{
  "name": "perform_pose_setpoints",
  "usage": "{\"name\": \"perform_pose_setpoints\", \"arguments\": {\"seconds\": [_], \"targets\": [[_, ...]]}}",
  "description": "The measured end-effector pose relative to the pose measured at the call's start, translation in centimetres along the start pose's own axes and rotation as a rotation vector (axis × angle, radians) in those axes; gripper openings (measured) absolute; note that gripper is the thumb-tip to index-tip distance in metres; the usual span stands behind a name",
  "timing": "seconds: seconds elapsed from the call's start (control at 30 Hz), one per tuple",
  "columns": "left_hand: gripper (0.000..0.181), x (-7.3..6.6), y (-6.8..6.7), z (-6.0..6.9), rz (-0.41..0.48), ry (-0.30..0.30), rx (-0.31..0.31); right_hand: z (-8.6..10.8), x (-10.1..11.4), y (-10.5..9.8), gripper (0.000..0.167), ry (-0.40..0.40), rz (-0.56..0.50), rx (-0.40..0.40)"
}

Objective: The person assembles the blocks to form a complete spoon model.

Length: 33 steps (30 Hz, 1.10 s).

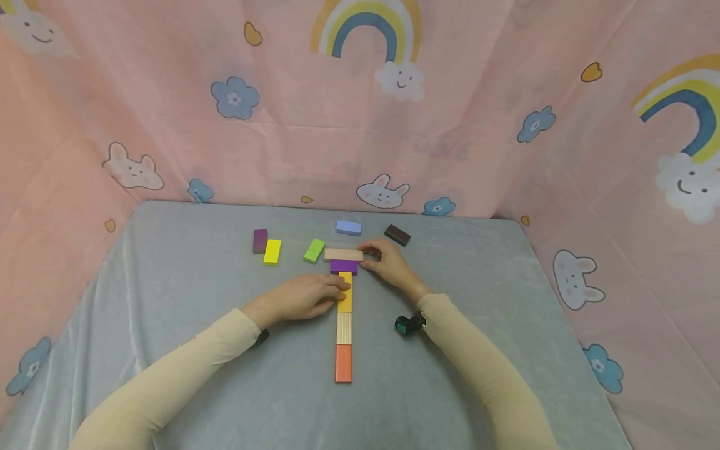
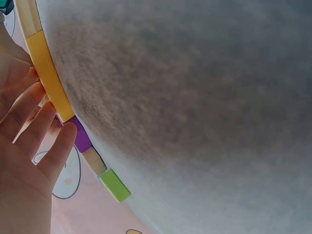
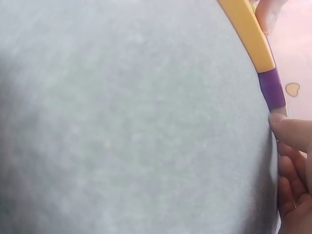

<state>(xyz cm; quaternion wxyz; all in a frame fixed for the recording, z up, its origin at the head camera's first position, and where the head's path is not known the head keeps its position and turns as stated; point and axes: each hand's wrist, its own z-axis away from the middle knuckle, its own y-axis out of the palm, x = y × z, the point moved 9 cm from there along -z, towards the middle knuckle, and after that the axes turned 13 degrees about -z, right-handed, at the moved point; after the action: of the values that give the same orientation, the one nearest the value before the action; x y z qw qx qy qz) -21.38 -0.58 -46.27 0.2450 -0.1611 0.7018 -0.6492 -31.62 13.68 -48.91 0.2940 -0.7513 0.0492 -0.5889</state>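
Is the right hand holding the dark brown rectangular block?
No, the right hand grips the right end of the pale wooden rectangular block.

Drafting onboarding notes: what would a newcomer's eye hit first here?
Probably the pink curtain with its rainbows, behind the grey table. Next, the block column mid-table, a purple block and a tan block crosswise at its far end. The left hand touches the column's yellow block; the right hand holds the tan block's right end.

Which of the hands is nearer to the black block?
Right. The right hand is close on the near side of the black block; the left hand is farther away, lower and left in the head view.
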Motion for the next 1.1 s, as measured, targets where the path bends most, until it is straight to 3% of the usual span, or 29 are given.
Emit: {"name": "perform_pose_setpoints", "arguments": {"seconds": [0.17,0.43,0.6,0.8,1.1], "targets": [[0.032,0.0,0.0,0.0,-0.002,-0.005,0.005,-0.2,-0.3,0.0,0.036,0.031,-0.009,0.028],[0.033,0.0,0.1,0.0,0.006,-0.008,0.015,-0.4,-0.3,-0.2,0.043,0.176,-0.039,0.134],[0.034,0.2,0.3,0.0,0.000,-0.016,0.020,-1.2,0.5,-0.2,0.044,0.212,-0.049,0.118],[0.035,0.2,0.2,0.2,0.018,-0.017,0.025,-2.2,1.4,1.1,0.055,0.199,-0.044,0.050],[0.034,-0.1,0.0,0.5,0.020,0.025,0.002,-3.3,2.1,1.8,0.048,0.130,-0.066,0.004]]}}
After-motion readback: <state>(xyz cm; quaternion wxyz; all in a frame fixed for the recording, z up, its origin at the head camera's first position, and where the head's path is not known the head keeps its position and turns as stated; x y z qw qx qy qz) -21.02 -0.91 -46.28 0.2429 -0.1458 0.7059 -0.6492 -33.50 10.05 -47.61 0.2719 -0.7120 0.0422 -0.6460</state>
